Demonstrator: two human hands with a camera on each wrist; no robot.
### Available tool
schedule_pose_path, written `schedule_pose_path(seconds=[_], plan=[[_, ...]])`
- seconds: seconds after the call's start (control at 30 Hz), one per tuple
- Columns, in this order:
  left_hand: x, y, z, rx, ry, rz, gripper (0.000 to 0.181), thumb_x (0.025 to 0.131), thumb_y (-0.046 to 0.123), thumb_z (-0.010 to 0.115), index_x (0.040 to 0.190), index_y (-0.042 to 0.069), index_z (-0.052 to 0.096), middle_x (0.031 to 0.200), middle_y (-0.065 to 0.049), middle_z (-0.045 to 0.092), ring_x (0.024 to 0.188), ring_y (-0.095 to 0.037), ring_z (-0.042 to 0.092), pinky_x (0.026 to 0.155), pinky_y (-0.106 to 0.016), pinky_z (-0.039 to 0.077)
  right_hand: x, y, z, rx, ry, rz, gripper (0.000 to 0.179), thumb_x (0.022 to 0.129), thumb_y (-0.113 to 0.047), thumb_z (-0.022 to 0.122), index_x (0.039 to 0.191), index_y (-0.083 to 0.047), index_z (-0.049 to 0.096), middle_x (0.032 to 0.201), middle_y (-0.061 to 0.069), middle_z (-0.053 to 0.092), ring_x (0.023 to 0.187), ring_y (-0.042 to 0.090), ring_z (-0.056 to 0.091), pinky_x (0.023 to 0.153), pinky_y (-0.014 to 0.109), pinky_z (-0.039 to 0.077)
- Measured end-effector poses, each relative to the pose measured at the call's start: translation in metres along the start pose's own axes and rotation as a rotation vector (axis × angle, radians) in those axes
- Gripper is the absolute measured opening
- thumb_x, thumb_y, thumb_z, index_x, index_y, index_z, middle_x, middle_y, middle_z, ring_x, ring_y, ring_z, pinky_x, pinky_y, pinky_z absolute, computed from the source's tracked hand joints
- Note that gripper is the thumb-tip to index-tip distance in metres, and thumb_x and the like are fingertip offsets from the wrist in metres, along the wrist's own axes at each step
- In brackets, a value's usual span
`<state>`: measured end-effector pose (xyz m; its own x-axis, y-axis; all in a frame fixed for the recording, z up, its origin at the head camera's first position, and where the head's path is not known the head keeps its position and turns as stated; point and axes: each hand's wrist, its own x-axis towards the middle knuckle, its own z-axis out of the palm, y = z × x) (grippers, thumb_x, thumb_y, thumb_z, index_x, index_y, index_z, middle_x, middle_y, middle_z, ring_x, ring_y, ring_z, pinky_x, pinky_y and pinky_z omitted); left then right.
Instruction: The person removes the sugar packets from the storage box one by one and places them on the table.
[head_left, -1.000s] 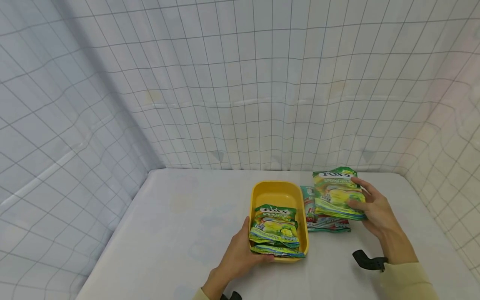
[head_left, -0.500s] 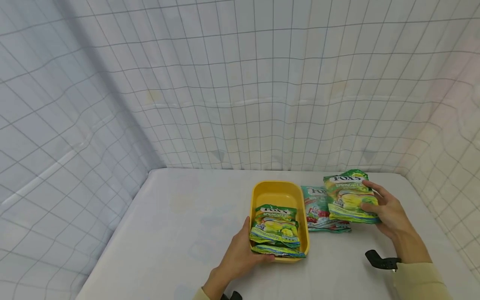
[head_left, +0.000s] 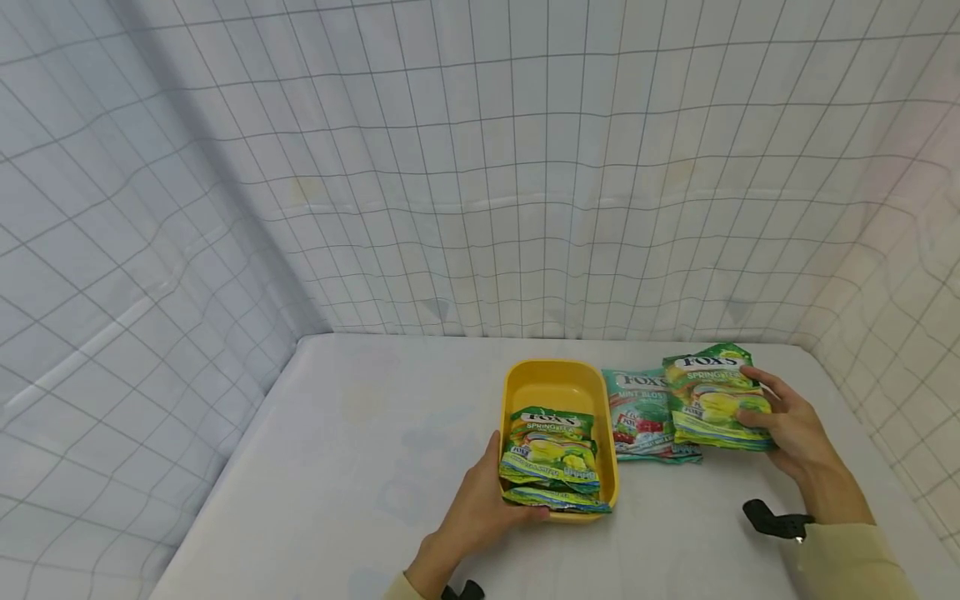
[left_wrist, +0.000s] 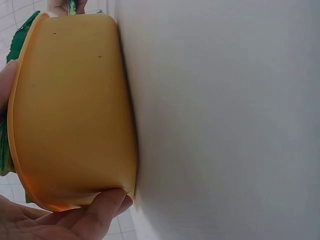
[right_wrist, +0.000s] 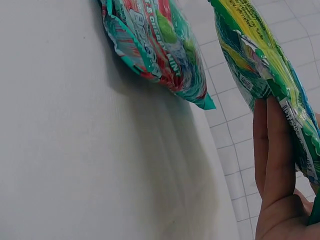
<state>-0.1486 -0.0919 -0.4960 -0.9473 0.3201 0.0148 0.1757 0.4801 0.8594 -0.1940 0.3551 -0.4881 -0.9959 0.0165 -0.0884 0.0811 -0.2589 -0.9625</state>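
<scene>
My left hand (head_left: 480, 506) grips the near left corner of a yellow plastic tub (head_left: 551, 377), with the thumb at its front wall and the fingers along its left side. In the tub's near half lie green Fox's Spring Tea candy bags (head_left: 551, 450), one overlapping another. On the right, my right hand (head_left: 787, 429) holds another green Spring Tea candy bag (head_left: 716, 400) by its right edge. In the right wrist view this bag (right_wrist: 270, 65) is up off the table, with fingers flat behind it. A teal and red Fox's mint candy bag (head_left: 641, 421) lies beside the tub, partly overlapped.
The white table (head_left: 360, 450) reaches left and forward of the tub. White grid-patterned cloth (head_left: 525, 183) hangs behind and at both sides. A black strap (head_left: 776, 521) is on the right wrist.
My right hand has moved to the right with the green candy bag. More of the teal mint candy bag shows now. The left hand and the tub have stayed put.
</scene>
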Motion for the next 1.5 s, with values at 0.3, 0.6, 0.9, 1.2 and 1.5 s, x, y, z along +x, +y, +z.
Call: schedule_pose_path(seconds=[0.3, 0.6, 0.9, 1.2, 1.5], plan=[[0.000, -0.001, 0.000, -0.029, -0.007, -0.001, 0.122, 0.071, 0.047, 0.093, 0.160, 0.008, 0.020, 0.139, 0.002, 0.056, 0.125, -0.020, 0.055, 0.105, -0.049, 0.043, 0.002, 0.008, -0.014, 0.012, 0.031, 0.012, 0.078, 0.088, 0.013, 0.071, 0.151, -0.027, 0.049, 0.126, -0.010, 0.046, 0.099, 0.005, 0.063, 0.078, 0.026, 0.057], [-0.002, -0.001, 0.000, -0.025, -0.010, -0.018, 0.124, 0.071, 0.046, 0.093, 0.161, 0.007, 0.018, 0.142, -0.001, 0.054, 0.129, -0.023, 0.053, 0.107, -0.051, 0.041, 0.001, 0.013, -0.027, -0.026, 0.061, 0.049, 0.079, 0.089, 0.011, 0.072, 0.152, -0.030, 0.049, 0.124, -0.012, 0.046, 0.098, 0.003, 0.062, 0.077, 0.026, 0.056], [-0.002, 0.000, 0.000, -0.028, -0.009, -0.025, 0.126, 0.071, 0.046, 0.093, 0.162, 0.007, 0.015, 0.143, -0.002, 0.054, 0.129, -0.024, 0.052, 0.108, -0.051, 0.041, 0.002, 0.017, -0.042, -0.076, 0.105, 0.085, 0.076, 0.088, 0.006, 0.075, 0.148, -0.036, 0.053, 0.113, -0.020, 0.054, 0.093, 0.001, 0.062, 0.073, 0.025, 0.055], [-0.003, -0.001, 0.000, -0.016, -0.007, -0.021, 0.127, 0.071, 0.045, 0.094, 0.162, 0.005, 0.014, 0.143, -0.003, 0.054, 0.130, -0.024, 0.052, 0.108, -0.051, 0.040, 0.002, 0.024, -0.047, -0.139, 0.115, 0.102, 0.078, 0.087, 0.003, 0.079, 0.149, -0.035, 0.051, 0.110, -0.022, 0.054, 0.092, 0.000, 0.061, 0.074, 0.023, 0.054], [-0.002, -0.001, 0.000, -0.025, -0.009, -0.029, 0.128, 0.071, 0.045, 0.093, 0.162, 0.004, 0.013, 0.144, -0.005, 0.054, 0.130, -0.025, 0.052, 0.108, -0.052, 0.040, 0.003, 0.025, -0.047, -0.101, 0.101, 0.110, 0.075, 0.087, 0.005, 0.077, 0.147, -0.035, 0.054, 0.108, -0.022, 0.059, 0.092, 0.002, 0.063, 0.074, 0.026, 0.056]])
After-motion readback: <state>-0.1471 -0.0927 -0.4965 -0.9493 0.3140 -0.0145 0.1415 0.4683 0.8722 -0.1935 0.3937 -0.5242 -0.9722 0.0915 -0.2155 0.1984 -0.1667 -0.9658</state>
